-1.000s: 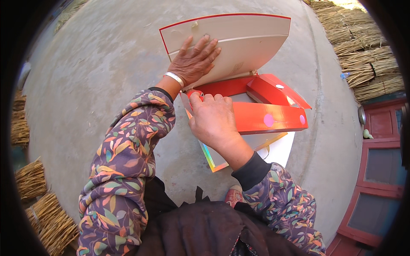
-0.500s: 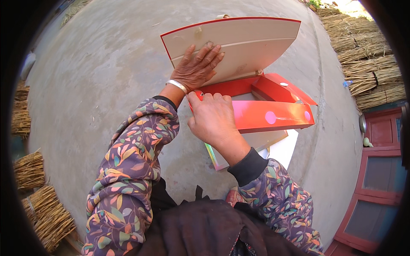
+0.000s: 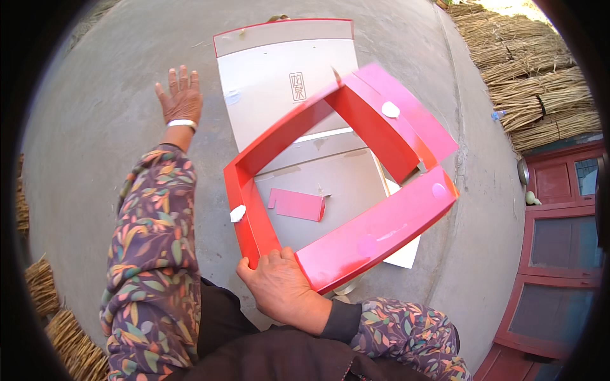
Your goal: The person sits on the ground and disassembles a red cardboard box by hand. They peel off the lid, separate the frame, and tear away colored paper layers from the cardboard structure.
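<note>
A red and pink cardboard frame (image 3: pixel 375 228), made of box side walls with no bottom, is gripped at its near left corner by my right hand (image 3: pixel 283 289). White and pink round patches mark its walls. My left hand (image 3: pixel 182 98) is off to the left, empty, its fingers spread, with a pale bracelet (image 3: pixel 182 123) on the wrist. Beyond and beneath the frame lies an opened white cardboard cover (image 3: pixel 260 76) with a red edge and a printed mark. Through the frame, a small pink cardboard piece (image 3: pixel 297 204) shows on the pale board (image 3: pixel 349 184).
Bundles of dry stalks (image 3: pixel 534 76) are stacked at the far right, with more bundles (image 3: pixel 76 346) at the lower left. A red cabinet-like door with dark panes (image 3: pixel 559 238) stands on the right. Grey concrete floor (image 3: pixel 114 82) surrounds the box parts.
The red frame has come away from its cover and swung toward me in my right hand. My left hand has left the cover and moved left; the cover now lies opened out.
</note>
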